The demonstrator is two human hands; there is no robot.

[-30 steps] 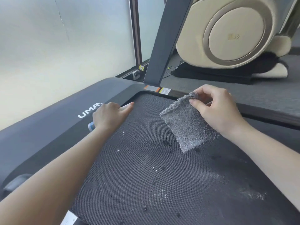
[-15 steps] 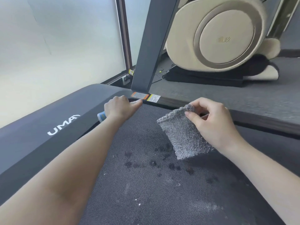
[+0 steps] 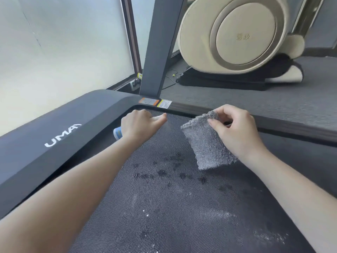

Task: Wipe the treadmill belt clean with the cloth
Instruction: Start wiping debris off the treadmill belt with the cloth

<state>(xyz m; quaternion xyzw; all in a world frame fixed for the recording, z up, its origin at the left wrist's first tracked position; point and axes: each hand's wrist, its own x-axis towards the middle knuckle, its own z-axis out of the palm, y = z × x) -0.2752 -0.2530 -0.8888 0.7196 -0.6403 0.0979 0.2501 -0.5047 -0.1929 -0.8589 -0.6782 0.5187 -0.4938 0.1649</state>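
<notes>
Fingers point(image 3: 216, 125) of the right hand point(image 3: 237, 132) are pinching the top edge of the gray cloth point(image 3: 206, 145), which is hanging over the belt point(image 3: 164, 207) beside dark spots point(image 3: 162, 173). The left hand point(image 3: 138, 125) is gripping a small blue bottle point(image 3: 117, 133), forefinger sticking out straight.

The treadmill belt point(image 3: 164, 207) is showing a rough woven matt texture, the cloth point(image 3: 206, 143) is appearing as shaggy grey terry fabric, and the motor cover point(image 3: 73, 115) is presenting smooth matt plastic.
</notes>
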